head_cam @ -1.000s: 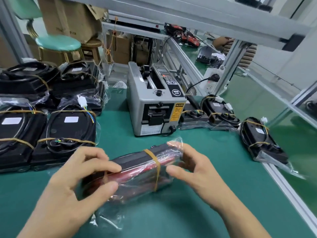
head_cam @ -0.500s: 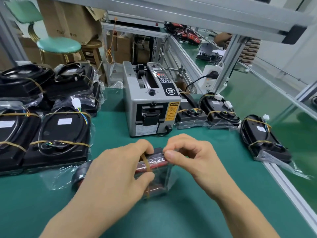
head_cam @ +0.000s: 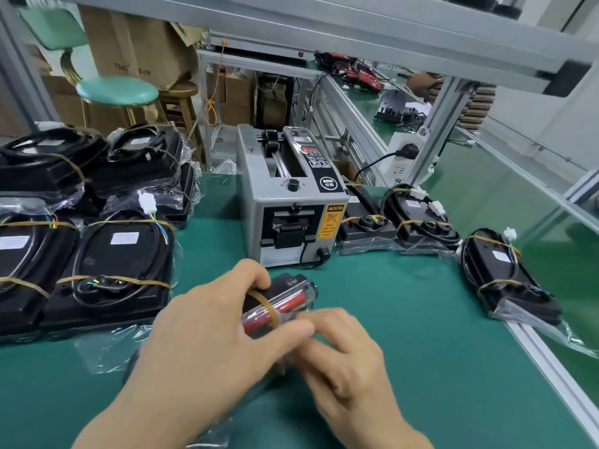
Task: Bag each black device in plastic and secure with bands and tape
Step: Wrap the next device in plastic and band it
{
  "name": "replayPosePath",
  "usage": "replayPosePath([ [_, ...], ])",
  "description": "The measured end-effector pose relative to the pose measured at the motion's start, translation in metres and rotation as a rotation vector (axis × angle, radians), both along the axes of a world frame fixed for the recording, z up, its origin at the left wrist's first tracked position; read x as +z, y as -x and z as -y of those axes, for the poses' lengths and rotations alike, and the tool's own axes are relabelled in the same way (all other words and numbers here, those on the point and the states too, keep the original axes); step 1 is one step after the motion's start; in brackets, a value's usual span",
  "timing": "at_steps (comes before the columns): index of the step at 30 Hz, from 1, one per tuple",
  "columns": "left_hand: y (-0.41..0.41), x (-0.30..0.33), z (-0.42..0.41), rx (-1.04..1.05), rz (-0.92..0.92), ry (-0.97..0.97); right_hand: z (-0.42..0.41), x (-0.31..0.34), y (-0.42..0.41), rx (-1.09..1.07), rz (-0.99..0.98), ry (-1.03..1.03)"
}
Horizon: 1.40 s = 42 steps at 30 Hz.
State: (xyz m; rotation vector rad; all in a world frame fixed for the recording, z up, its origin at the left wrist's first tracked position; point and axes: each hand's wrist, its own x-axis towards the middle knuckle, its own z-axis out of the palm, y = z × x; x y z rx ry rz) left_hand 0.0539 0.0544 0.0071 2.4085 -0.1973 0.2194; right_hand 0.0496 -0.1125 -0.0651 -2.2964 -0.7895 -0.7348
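The left hand (head_cam: pixel 207 345) is gripping the bagged device (head_cam: pixel 285 303) on the mat (head_cam: pixel 421 351), fingers curled over its top, thumb underneath. The right hand (head_cam: pixel 346 361) is pinching the bag's near edge, just beside the rubber band (head_cam: pixel 269 306).

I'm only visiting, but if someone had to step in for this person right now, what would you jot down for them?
Left hand grips the bagged device, which has one rubber band on. Right hand works at the bag's near side; its fingers are blurred.
Done: banded devices stacked at left, three more at right.
Left: finish banding this one, then tape it from the dispenser behind.
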Motion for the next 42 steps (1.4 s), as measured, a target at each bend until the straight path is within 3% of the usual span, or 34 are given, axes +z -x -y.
replayPosePath([
  [2,-0.001,-0.008,-0.006,0.033,0.002,0.010,-0.002,0.005,-0.002,0.111,-0.147,-0.065],
  [4,-0.006,-0.012,-0.014,0.140,0.032,-0.044,0.000,0.021,-0.010,0.148,-0.401,-0.317],
  [7,-0.013,-0.012,-0.022,0.235,0.035,-0.101,0.006,0.037,-0.045,-0.171,-0.584,-0.759],
  [10,-0.012,-0.012,-0.021,0.243,0.018,-0.141,-0.001,0.042,-0.082,-0.385,-0.752,-0.823],
  [21,-0.009,-0.014,-0.021,0.262,0.023,-0.184,-0.034,0.042,-0.120,-0.572,-0.832,-0.997],
  [28,-0.006,-0.011,-0.018,0.260,0.016,-0.184,-0.040,0.044,-0.126,-0.657,-0.946,-1.138],
  [31,-0.003,-0.010,-0.021,0.239,0.000,-0.099,-0.034,0.056,-0.114,-0.538,-1.102,-1.266],
  [33,-0.001,-0.009,-0.022,0.223,0.010,-0.037,-0.031,0.065,-0.091,-0.351,-1.203,-1.201],
  [36,-0.001,-0.008,-0.022,0.217,0.038,-0.011,-0.036,0.080,-0.052,-0.147,-1.268,-0.916],
  [42,0.006,-0.011,-0.020,0.184,0.063,-0.019,-0.039,0.077,-0.042,-0.140,-1.220,-0.851],
])
